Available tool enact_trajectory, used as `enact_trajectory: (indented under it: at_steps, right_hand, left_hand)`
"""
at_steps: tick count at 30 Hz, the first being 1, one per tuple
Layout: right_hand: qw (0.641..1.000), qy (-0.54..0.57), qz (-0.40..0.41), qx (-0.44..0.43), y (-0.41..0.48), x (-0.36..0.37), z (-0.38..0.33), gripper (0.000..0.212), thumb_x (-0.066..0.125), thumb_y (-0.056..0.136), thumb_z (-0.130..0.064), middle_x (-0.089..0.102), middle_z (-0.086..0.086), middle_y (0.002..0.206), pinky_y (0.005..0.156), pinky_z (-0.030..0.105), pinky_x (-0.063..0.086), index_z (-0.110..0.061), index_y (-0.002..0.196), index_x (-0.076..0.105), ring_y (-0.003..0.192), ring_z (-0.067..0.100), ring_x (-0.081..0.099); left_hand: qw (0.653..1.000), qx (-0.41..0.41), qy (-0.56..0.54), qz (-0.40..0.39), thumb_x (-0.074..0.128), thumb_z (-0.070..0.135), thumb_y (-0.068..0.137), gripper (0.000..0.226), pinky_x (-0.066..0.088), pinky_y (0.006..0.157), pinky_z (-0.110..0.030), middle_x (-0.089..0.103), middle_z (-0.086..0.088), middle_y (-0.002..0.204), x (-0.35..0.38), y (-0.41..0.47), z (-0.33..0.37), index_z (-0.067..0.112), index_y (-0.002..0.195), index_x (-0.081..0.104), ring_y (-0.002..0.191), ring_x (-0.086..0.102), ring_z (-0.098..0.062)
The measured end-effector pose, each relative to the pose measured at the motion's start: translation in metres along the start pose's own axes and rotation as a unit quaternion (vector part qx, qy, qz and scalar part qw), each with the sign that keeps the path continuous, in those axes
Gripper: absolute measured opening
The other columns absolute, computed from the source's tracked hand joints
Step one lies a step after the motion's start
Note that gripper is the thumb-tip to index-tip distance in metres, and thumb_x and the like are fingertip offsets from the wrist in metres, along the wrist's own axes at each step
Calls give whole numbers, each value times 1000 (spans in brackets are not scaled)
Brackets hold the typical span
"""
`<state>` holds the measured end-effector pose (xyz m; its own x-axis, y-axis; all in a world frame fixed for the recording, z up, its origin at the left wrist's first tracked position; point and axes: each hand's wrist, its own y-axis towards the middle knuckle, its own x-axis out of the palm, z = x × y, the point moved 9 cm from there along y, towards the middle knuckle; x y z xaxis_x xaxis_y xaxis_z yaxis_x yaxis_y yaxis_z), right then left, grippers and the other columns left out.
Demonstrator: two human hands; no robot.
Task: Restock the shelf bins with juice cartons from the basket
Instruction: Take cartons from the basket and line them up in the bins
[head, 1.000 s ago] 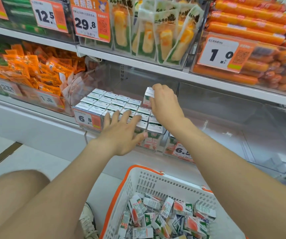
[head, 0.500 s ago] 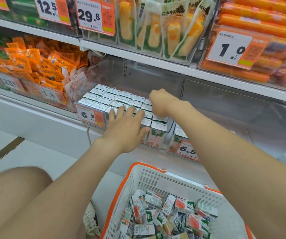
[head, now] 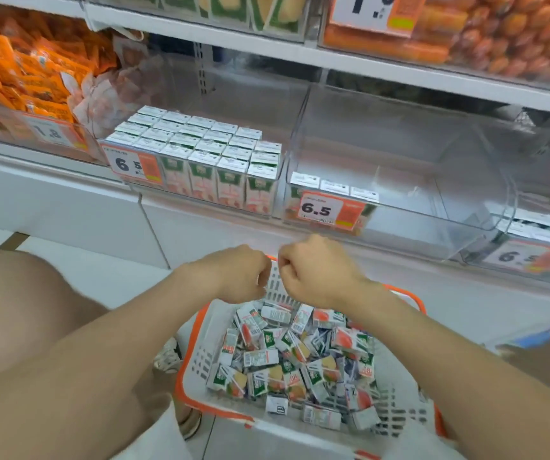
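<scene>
The left hand (head: 237,277) and right hand (head: 313,273) hover side by side, knuckles almost touching, over the far rim of the basket (head: 200,356). The fingers of both are curled under into fists, and nothing shows in either. The juice cartons (head: 286,353) lie in a jumbled heap inside the basket, below the shelf. On the shelf, the left bin (head: 250,101) holds tight upright rows of cartons (head: 200,147) in its front part. The right bin (head: 432,180) holds three upright cartons (head: 331,186) in its front left corner, behind the 6.5 price tag (head: 320,209).
</scene>
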<state>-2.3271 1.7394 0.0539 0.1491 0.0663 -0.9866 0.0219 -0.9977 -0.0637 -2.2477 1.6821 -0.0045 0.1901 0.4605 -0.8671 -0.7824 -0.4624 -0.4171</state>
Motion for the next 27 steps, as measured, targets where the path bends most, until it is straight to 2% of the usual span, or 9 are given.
enact_trajectory:
  at_steps: [3, 5, 7, 10, 13, 17, 20, 23, 27]
  right_hand:
    - [995, 3, -93, 37, -17, 62, 33, 17, 50, 89, -20, 66, 8, 84, 63, 35, 49, -20, 87, 67, 80, 33, 63]
    - [987, 21, -149, 53, -27, 100, 54, 20, 52, 90, -15, 68, 8, 88, 70, 40, 58, -17, 91, 71, 82, 31, 65]
    - [978, 32, -197, 67, -36, 135, 76, 18, 54, 90, -11, 68, 8, 89, 75, 45, 60, -14, 92, 72, 83, 30, 66]
    - [968, 55, -227, 94, -47, 174, 106, 24, 53, 93, -12, 70, 14, 103, 83, 50, 60, -8, 103, 73, 92, 34, 68]
    - [961, 62, -244, 117, -56, 207, 130, 29, 49, 95, -6, 70, 16, 107, 86, 49, 60, -7, 115, 70, 94, 34, 68]
    - [959, 57, -248, 123, -63, 243, 144, 14, 49, 99, -9, 64, 11, 86, 78, 47, 57, -10, 96, 62, 79, 31, 59]
    - [951, 67, -273, 127, -73, 268, 146, 11, 56, 99, -13, 65, 9, 91, 77, 45, 58, -8, 104, 65, 85, 30, 64]
    - [941, 62, -310, 120, -84, 289, 143, 22, 63, 94, -11, 66, 12, 107, 82, 45, 59, -9, 116, 64, 95, 30, 66]
    - [945, 16, -319, 74, -96, 304, 131, 54, 67, 92, -3, 62, 4, 125, 71, 36, 50, -20, 142, 55, 111, 28, 63]
  left_hand:
    - [995, -1, 30, -92, 57, 32, 104, 22, 53, 92, -41, 64, -2, 117, 52, 17, 7, 20, 121, 64, 105, 61, -24]
    - [990, -11, 51, -129, 55, 29, 105, 20, 54, 88, -41, 64, -5, 118, 84, 29, 2, 15, 117, 63, 104, 64, -28]
    - [986, -25, 64, -152, 53, 24, 107, 21, 51, 84, -39, 63, -9, 123, 112, 39, -6, 12, 122, 62, 105, 66, -30]
    - [983, -34, 76, -162, 52, 9, 104, 33, 56, 93, -43, 61, -11, 137, 144, 55, -19, 14, 136, 59, 109, 66, -28]
    - [981, -34, 90, -171, 53, 2, 100, 37, 59, 90, -42, 63, -9, 133, 174, 70, -26, 14, 134, 61, 111, 68, -29]
    - [979, -21, 79, -186, 53, -2, 97, 31, 62, 88, -46, 65, -9, 122, 212, 87, -24, 13, 122, 65, 104, 70, -29]
    - [978, -18, 65, -195, 50, -9, 95, 29, 57, 80, -42, 62, -10, 113, 236, 96, -15, 9, 115, 60, 101, 67, -30]
    - [977, -12, 58, -206, 52, -8, 95, 28, 57, 84, -42, 59, -11, 114, 258, 99, -9, 13, 113, 52, 95, 60, -27]
    - [979, -17, 54, -195, 63, 9, 101, 29, 58, 87, -42, 61, -10, 118, 274, 99, -10, 9, 128, 54, 105, 65, -29]
